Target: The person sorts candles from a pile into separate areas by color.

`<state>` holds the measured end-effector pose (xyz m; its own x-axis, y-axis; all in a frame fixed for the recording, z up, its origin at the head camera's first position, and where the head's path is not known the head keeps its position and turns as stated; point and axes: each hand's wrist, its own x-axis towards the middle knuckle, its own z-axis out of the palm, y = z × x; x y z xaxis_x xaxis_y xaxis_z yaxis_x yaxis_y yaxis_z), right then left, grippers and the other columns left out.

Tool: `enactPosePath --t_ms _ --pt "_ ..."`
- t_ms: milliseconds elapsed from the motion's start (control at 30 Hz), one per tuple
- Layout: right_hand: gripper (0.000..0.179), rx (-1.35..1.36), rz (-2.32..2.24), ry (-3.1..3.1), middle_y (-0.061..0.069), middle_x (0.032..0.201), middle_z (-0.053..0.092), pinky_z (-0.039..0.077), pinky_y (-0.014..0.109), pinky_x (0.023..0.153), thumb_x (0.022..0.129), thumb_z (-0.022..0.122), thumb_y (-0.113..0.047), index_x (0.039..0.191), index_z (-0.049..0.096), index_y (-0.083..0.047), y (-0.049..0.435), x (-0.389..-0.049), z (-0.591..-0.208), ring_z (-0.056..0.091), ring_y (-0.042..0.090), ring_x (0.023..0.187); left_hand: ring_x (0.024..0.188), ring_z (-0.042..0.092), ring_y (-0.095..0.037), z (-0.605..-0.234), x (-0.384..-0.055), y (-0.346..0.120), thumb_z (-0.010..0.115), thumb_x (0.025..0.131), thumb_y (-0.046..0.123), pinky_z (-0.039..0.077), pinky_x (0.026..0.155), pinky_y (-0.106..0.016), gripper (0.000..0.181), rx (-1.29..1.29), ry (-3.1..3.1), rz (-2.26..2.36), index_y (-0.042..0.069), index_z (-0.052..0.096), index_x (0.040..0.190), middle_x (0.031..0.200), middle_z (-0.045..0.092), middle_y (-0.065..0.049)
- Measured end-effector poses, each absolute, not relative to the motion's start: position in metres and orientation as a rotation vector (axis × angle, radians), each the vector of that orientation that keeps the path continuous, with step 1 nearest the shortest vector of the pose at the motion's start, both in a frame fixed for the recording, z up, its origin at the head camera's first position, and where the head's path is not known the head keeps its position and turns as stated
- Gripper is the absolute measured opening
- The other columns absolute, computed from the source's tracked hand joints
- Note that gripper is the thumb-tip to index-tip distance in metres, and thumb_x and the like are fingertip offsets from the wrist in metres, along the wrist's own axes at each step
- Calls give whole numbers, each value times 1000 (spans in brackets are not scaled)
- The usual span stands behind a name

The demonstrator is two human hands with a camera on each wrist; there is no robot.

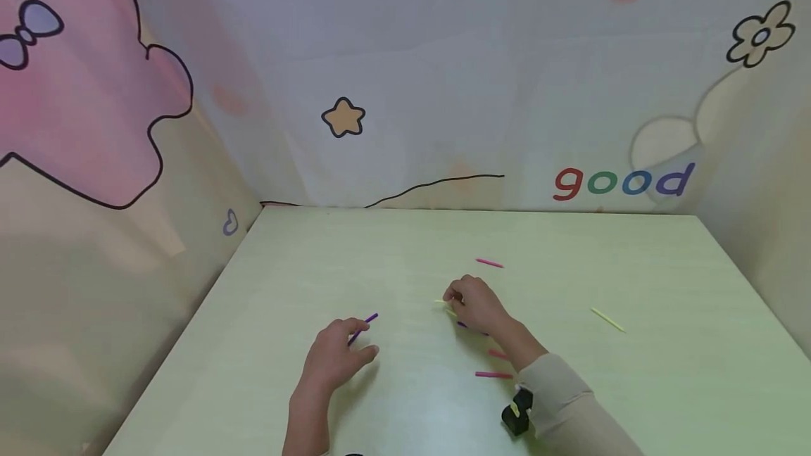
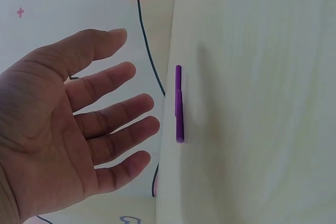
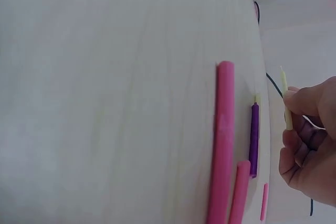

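Pale yellow slender stick with a fine pointed tip [image 3: 289,116] sits pinched between thumb and fingers of the right hand [image 1: 479,307]; the right wrist view shows its tip and length, while the head view leaves it mostly behind the fingers. The left hand [image 1: 336,357] has its fingers spread loosely, holding nothing, near two round purple sticks [image 2: 179,124] that the left wrist view shows overlapping lengthwise; the head view partly covers them with fingers. Two pink sticks [image 1: 493,374] lie beside the right forearm. The pale wood-grained table [image 1: 380,245] ends at the printed backdrop [image 1: 405,90], well beyond both hands; open tabletop stretches between the hands and rightward to another yellow stick [image 1: 608,320].
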<state>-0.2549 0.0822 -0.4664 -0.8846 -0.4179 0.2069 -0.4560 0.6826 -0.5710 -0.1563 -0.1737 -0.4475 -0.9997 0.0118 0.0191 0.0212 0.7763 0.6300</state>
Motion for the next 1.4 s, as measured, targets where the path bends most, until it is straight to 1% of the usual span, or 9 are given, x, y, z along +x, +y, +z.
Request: enactPosePath --t_ms 100,333,433,500,567,733,800,1133,1400 --pt "13 679 1017 -2823 0 76 53 42 33 69 80 60 4 81 68 -6 88 -251 -465 49 17 72 90 56 -26 -446 -156 -169 72 75 24 44 76 -42 35 -63 -2915 -1074 10 67 107 103 60 -9" --pt "13 625 1093 -2784 1 76 53 43 33 66 80 59 5 82 67 -4 101 -244 -464 51 16 70 103 55 -31 -445 -156 -154 71 77 23 44 79 -44 34 -122 -2915 -1100 11 66 108 114 58 -8" --pt "13 576 1136 -2782 1 76 53 42 32 65 81 58 5 84 67 -3 106 -241 -465 50 16 69 104 55 -31 -448 -159 -146 70 76 23 44 79 -44 33 -186 -2908 -1076 12 66 107 115 58 -9" --pt "12 542 1164 -2781 1 77 53 42 32 64 81 59 5 85 67 -3 111 -238 -465 49 16 69 106 55 -32 -449 -160 -140 71 76 23 44 79 -44 32 -234 -2902 -1052 12 66 106 111 59 -9" --pt "12 514 1175 -2783 1 78 53 42 32 64 82 60 4 87 68 -3 115 -237 -467 48 15 69 102 56 -29 -451 -162 -135 71 76 24 45 75 -42 32 -268 -2902 -1027 13 67 105 107 60 -8" --pt "10 488 1180 -2770 1 78 53 42 33 65 83 61 3 88 67 -3 127 -233 -470 48 16 70 91 57 -24 -452 -164 -124 72 75 25 45 72 -39 32 -334 -2912 -991 13 67 104 101 61 -7" --pt "9 481 1185 -2765 1 78 53 42 33 66 83 61 3 88 67 -3 132 -230 -469 49 17 70 91 57 -25 -452 -165 -119 72 75 24 45 75 -40 32 -357 -2920 -992 12 67 104 102 61 -8" --pt "10 402 1179 -2769 3 81 55 42 35 67 85 60 3 90 66 -2 157 -222 -464 49 20 74 88 57 -25 -456 -168 -96 72 75 27 42 76 -43 32 -439 -2971 -995 14 68 104 102 60 -6" --pt "9 321 1171 -2772 4 80 56 41 36 67 85 59 3 91 66 1 178 -215 -461 50 21 74 86 55 -19 -457 -164 -82 72 75 29 43 77 -38 31 -530 -3001 -1010 15 68 103 98 58 -3"
